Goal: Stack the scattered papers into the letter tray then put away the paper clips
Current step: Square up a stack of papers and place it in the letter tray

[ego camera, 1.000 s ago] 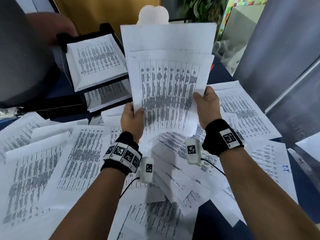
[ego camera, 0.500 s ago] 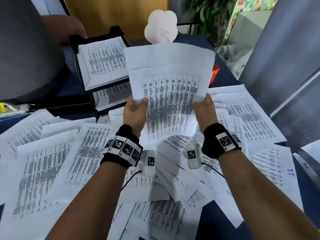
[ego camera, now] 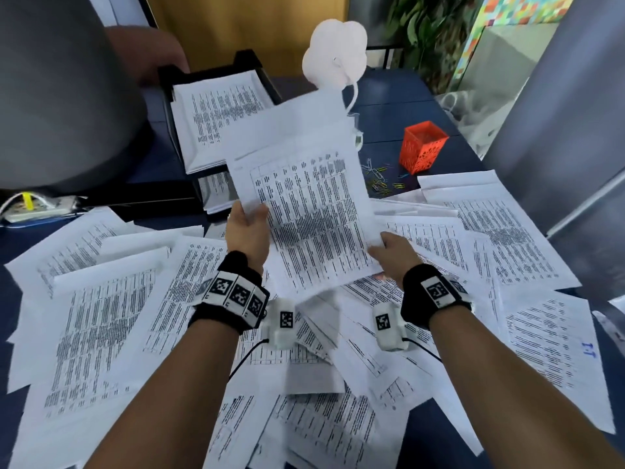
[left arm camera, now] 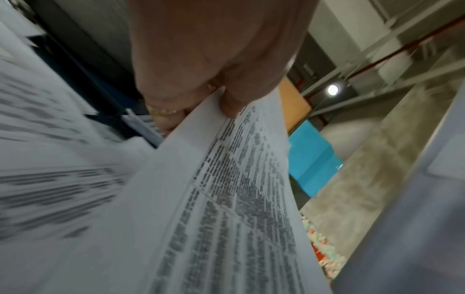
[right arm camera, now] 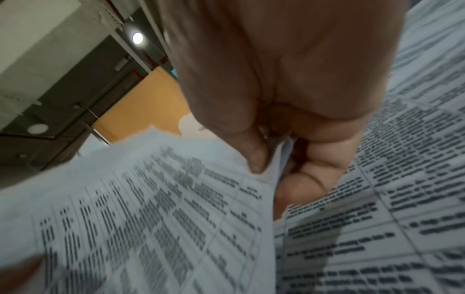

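Sheaf of papers [ego camera: 304, 211], pinched at its side edges by left hand [ego camera: 247, 228] and right hand [ego camera: 392, 252], tilts toward the letter tray [ego camera: 252, 67] beyond, presumably for squaring; paper clips [ego camera: 380, 177] lie right of the tray.

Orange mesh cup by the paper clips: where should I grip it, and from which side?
Grip the orange mesh cup across two opposite walls near its open rim, coming from above. It stands upright, square-sided, with paper clips scattered to its left.
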Action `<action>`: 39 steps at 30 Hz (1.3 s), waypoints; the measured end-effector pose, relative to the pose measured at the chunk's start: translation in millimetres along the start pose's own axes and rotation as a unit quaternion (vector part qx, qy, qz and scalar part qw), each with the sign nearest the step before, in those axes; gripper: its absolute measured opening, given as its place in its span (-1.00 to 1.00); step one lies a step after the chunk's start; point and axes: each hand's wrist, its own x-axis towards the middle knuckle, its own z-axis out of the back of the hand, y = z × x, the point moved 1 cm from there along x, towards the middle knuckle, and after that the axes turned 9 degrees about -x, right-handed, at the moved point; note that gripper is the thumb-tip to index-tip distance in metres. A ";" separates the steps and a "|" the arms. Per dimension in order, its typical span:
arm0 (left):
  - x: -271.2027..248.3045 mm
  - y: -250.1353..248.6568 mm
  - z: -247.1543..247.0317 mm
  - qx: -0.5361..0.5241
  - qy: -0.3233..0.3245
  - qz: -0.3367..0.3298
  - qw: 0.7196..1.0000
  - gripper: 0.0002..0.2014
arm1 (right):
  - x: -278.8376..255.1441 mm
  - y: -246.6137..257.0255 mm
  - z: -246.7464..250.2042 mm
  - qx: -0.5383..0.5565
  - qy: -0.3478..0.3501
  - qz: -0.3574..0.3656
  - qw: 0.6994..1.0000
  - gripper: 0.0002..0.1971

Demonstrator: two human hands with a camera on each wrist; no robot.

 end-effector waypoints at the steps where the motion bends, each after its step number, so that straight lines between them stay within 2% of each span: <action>1: 0.6 5.2 6.2 0.039 -0.009 0.004 0.999 -0.70 | 1.2 -0.1 -2.4 -0.008 0.010 -0.011 1.000 -0.84; 6: 7.0 43.3 43.6 0.204 0.000 0.092 0.975 -0.58 | 4.4 -5.6 -12.5 -0.082 0.042 -0.045 0.995 -0.74; 8: 9.5 54.0 54.2 0.236 0.008 0.110 0.966 -0.62 | 3.9 -5.7 -16.1 -0.091 0.033 -0.052 0.994 -0.74; 10: 13.2 62.0 64.1 0.248 0.009 0.137 0.959 -0.57 | 6.0 -4.9 -21.6 -0.080 0.032 -0.058 0.995 -0.76; 13: 18.7 70.0 76.9 0.228 -0.004 0.177 0.957 -0.61 | 10.1 -1.2 -31.0 -0.086 0.034 -0.050 0.994 -0.79; 19: 32.5 56.0 86.8 0.124 -0.002 0.172 0.977 -0.69 | 25.4 13.1 -50.3 -0.033 0.014 -0.049 0.998 -0.73; 22: 37.7 48.9 87.6 0.068 0.015 0.199 0.977 -0.60 | 37.0 22.7 -60.9 0.003 -0.021 -0.057 0.998 -0.71; 25: 42.5 47.0 94.1 0.072 0.048 0.208 0.974 -0.43 | 43.8 40.3 -70.4 0.049 -0.033 -0.070 0.996 -0.70; 28: 47.7 46.5 102.3 0.070 0.065 0.199 0.975 -0.38 | 55.0 58.0 -80.0 0.054 -0.040 -0.060 0.996 -0.65; 30: 49.8 44.8 104.6 0.065 0.088 0.199 0.974 -0.44 | 64.9 67.1 -85.2 0.055 -0.043 -0.058 0.996 -0.64; 33: 58.2 41.7 106.1 0.058 0.115 0.194 0.973 -0.64 | 75.7 85.2 -92.6 0.055 -0.037 -0.060 0.996 -0.69; 36: 75.6 40.9 107.6 0.084 0.096 0.154 0.980 -0.79 | 86.3 102.5 -99.6 0.092 -0.041 -0.059 0.993 -0.73; 39: 93.8 39.1 105.4 0.116 0.065 0.111 0.985 -0.84 | 98.7 110.3 -106.7 0.143 -0.036 -0.062 0.987 -0.70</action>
